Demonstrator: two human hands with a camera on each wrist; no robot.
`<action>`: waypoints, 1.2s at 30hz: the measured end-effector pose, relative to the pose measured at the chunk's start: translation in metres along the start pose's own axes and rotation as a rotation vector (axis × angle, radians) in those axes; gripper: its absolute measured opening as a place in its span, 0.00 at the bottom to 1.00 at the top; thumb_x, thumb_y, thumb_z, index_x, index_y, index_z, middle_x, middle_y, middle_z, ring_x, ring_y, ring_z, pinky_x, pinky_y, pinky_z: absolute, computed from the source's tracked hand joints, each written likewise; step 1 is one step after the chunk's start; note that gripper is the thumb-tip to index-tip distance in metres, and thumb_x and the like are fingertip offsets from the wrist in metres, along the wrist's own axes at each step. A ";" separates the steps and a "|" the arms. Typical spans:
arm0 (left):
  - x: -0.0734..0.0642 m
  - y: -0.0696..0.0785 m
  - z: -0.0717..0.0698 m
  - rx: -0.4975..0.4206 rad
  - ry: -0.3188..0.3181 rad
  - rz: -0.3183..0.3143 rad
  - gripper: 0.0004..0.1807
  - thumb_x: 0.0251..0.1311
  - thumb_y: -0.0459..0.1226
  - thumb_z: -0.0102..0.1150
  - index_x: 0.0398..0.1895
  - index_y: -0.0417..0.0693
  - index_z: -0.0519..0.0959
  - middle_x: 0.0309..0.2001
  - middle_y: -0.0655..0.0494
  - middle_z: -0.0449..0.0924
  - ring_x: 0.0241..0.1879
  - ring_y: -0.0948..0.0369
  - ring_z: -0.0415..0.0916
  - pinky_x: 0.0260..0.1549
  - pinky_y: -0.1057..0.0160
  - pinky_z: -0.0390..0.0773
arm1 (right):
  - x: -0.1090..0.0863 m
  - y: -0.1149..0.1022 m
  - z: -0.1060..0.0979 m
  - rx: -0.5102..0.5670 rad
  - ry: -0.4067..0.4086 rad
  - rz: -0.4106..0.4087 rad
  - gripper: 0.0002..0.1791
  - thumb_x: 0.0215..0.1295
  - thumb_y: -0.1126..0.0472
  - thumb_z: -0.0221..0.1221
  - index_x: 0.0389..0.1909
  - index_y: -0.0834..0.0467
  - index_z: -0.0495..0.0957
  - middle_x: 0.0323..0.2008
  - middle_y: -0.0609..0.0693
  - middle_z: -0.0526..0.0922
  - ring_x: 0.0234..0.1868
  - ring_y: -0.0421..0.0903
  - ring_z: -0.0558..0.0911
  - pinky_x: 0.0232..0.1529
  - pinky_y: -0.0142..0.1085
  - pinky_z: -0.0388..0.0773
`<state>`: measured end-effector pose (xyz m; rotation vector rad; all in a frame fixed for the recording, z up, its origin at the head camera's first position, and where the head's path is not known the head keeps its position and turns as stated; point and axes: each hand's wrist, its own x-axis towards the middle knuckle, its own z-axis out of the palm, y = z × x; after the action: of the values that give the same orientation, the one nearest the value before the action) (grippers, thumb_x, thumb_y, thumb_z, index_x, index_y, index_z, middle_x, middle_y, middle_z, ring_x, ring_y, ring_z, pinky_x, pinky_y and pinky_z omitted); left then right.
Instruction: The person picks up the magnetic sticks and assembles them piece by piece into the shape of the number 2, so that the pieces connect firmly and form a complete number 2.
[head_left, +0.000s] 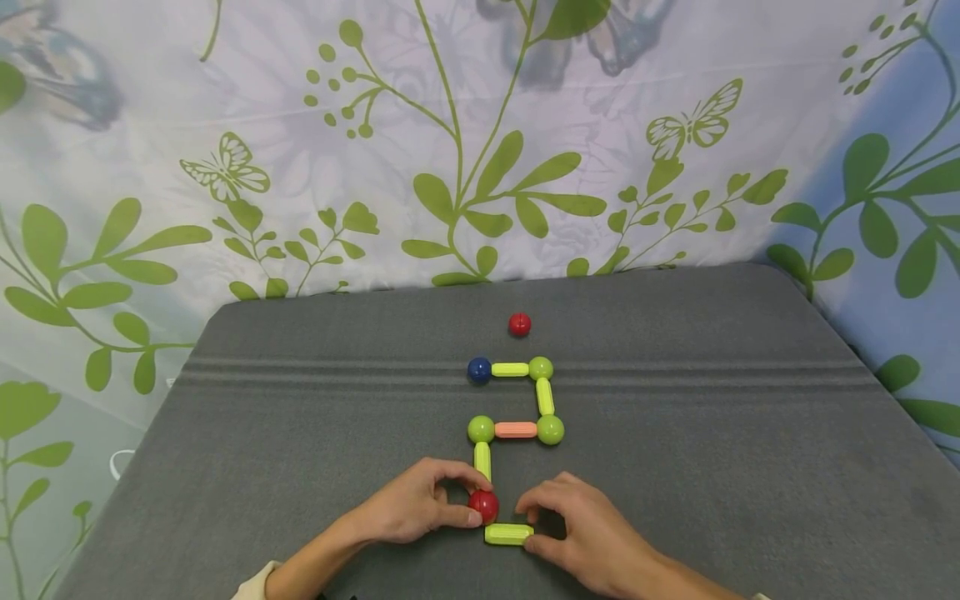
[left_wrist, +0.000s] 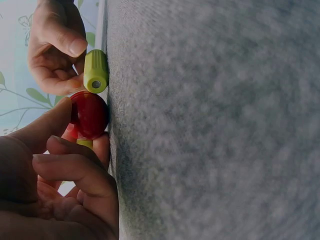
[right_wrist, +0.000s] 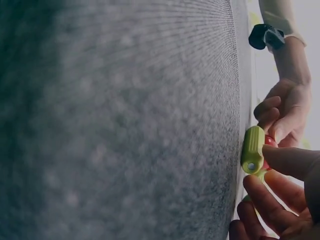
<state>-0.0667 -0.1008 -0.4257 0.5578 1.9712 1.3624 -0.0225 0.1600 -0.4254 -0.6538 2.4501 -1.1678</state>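
My left hand pinches a glossy red ball between thumb and fingers, low on the grey surface. A yellow-green stick runs from this ball up to a green ball. Just below and right of the red ball lies another yellow-green stick, a round metal spot showing on its end in both wrist views. My right hand is at that stick's right end, thumb against it, fingers loosely bent and apart from it. In the left wrist view, the red ball is close beside the stick.
Beyond the hands, an orange stick, green balls, yellow-green sticks and a blue ball form a zigzag. A loose red ball sits farther back. Behind the grey surface hangs a leaf-patterned curtain.
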 end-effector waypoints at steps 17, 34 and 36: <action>-0.001 0.001 0.001 -0.019 0.007 0.009 0.14 0.59 0.34 0.68 0.49 0.47 0.83 0.39 0.57 0.78 0.15 0.68 0.58 0.14 0.72 0.60 | 0.001 0.002 0.002 0.018 -0.011 0.039 0.12 0.58 0.58 0.71 0.41 0.44 0.81 0.34 0.32 0.75 0.37 0.34 0.73 0.36 0.33 0.73; 0.000 0.000 0.002 -0.040 0.008 -0.006 0.14 0.60 0.34 0.68 0.49 0.48 0.83 0.38 0.57 0.77 0.14 0.67 0.59 0.14 0.72 0.62 | -0.004 0.009 -0.009 0.040 0.065 0.030 0.11 0.59 0.55 0.71 0.40 0.45 0.80 0.33 0.35 0.76 0.38 0.35 0.77 0.38 0.34 0.75; 0.000 0.000 0.002 -0.037 0.010 -0.007 0.14 0.60 0.34 0.68 0.49 0.48 0.83 0.39 0.57 0.77 0.14 0.66 0.59 0.14 0.72 0.62 | -0.005 0.009 -0.010 0.024 0.077 0.023 0.11 0.59 0.55 0.70 0.40 0.44 0.80 0.32 0.35 0.76 0.37 0.35 0.76 0.38 0.35 0.75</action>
<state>-0.0652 -0.0994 -0.4265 0.5272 1.9499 1.3970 -0.0256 0.1736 -0.4262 -0.5821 2.4959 -1.2332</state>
